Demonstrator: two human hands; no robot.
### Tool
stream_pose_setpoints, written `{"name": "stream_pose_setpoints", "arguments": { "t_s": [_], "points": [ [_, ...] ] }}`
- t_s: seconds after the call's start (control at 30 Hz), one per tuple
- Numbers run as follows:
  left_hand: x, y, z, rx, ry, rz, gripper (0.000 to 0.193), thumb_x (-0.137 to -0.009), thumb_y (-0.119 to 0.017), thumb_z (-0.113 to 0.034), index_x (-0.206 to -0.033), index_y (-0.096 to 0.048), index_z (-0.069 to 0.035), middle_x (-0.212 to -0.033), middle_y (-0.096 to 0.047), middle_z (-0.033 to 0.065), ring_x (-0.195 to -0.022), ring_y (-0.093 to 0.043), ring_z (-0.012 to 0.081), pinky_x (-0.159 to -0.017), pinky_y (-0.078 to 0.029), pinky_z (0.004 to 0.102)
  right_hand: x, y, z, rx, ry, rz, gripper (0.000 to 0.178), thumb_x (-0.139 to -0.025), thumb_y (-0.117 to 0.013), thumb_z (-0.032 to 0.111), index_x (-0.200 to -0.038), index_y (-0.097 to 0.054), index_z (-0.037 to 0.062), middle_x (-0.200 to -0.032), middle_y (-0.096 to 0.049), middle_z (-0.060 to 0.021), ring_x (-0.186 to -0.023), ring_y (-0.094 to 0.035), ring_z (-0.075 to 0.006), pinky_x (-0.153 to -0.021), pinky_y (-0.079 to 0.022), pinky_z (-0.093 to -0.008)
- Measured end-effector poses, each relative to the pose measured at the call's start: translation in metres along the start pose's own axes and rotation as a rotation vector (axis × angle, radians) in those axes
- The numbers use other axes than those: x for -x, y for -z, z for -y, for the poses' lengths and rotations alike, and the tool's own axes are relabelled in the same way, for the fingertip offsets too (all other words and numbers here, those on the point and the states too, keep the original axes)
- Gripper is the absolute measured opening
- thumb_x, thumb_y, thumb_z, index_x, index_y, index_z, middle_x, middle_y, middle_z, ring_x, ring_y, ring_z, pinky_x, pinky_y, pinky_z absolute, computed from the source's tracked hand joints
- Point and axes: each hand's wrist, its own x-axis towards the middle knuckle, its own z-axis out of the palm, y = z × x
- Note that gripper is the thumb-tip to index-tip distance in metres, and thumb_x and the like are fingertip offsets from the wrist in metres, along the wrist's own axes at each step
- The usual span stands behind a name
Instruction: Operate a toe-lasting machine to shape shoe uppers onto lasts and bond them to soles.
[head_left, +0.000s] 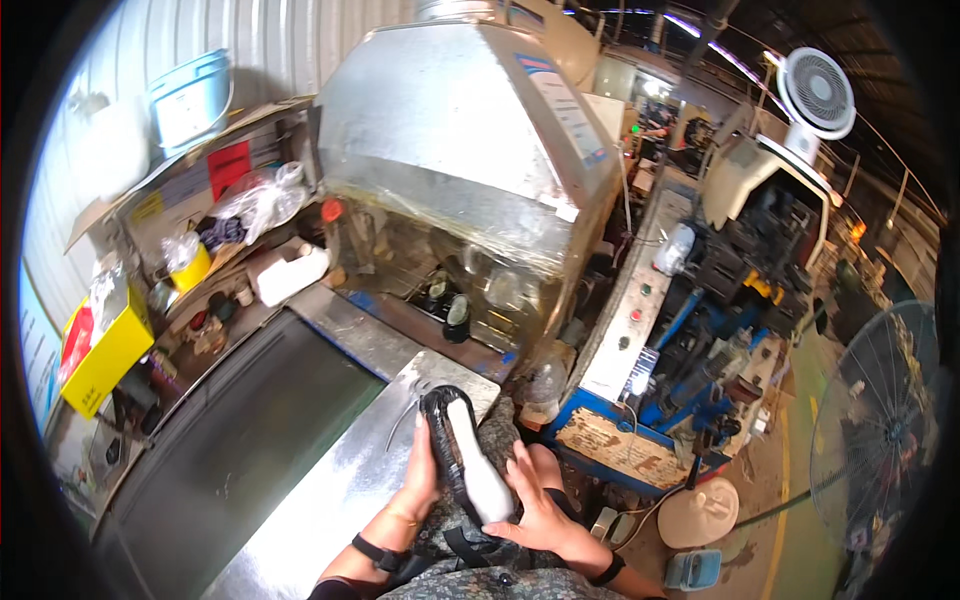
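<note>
A black shoe upper (437, 410), with a long white foot-shaped surface (467, 440) facing up, is held between my hands over my lap, beside the metal plate. My left hand (421, 470) lies along its left side, thumb upright near the toe, the other fingers mostly hidden beneath. At the wider, rounded white end, my right hand (540, 510) rests against the right side, thumb across the end and fingers partly spread. Close to the toe, a thin curved dark strip (397, 427) lies on the metal plate (330, 475).
Left of the plate runs a dark conveyor belt (220, 450). Beyond stands a metal hood (440, 110) over dark shoe-like pieces (456, 318). A blue-framed machine (620, 440) is at right, with a round-lidded bucket (700, 512) and large fan (880, 420) nearby. Shelves (230, 130) hold containers.
</note>
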Motion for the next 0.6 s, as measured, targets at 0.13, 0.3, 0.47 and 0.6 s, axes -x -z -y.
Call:
{"name": "stream_pose_setpoints", "arguments": {
  "t_s": [0.13,0.3,0.47,0.6],
  "points": [
    [0.031,0.038,-0.008,-0.779,-0.187,0.146,0.042,-0.099,-0.045,-0.039,-0.119,-0.059,-0.005,-0.103,-0.065,0.0061,-0.094,-0.059,0.0149,-0.086,-0.046,0.0310,0.002,-0.004,-0.036,-1.280,-0.460,0.114,0.095,-0.087,-0.066,0.042,-0.150,-0.007,0.0011,-0.149,-0.031,-0.0170,-0.123,-0.049,-0.0259,-0.101,-0.041,-0.0395],
    [0.065,-0.001,0.000,-0.984,-0.194,0.542,0.046,-0.095,-0.053,-0.040,-0.127,-0.053,-0.008,-0.114,-0.060,0.0164,-0.107,-0.059,0.0315,-0.093,-0.046,0.0373,0.028,0.046,-0.027,-1.282,-0.634,0.552,0.087,-0.082,-0.073,0.034,-0.144,-0.024,-0.0029,-0.139,-0.043,-0.0134,-0.121,-0.051,-0.0247,-0.102,-0.042,-0.0474],
    [0.065,0.000,0.024,-1.013,-0.173,0.909,0.059,-0.094,-0.056,-0.041,-0.138,-0.041,-0.005,-0.142,-0.036,0.0213,-0.128,-0.039,0.0373,-0.105,-0.035,0.0420,0.068,0.066,-0.014,-1.126,-1.290,0.051,0.048,-0.085,-0.066,0.013,-0.127,-0.048,-0.0024,-0.115,-0.061,-0.0145,-0.105,-0.061,-0.0220,-0.093,-0.048,-0.0354],
    [0.007,0.037,0.003,-1.478,-0.644,0.786,0.061,-0.088,-0.061,-0.039,-0.135,-0.044,-0.003,-0.141,-0.038,0.0253,-0.130,-0.038,0.0394,-0.106,-0.034,0.0440,0.103,0.049,-0.046,-1.281,-1.088,-0.220,0.040,-0.082,-0.056,0.010,-0.119,-0.052,-0.0063,-0.111,-0.062,-0.0188,-0.102,-0.063,-0.0273,-0.090,-0.051,-0.0394]
  ]
}}
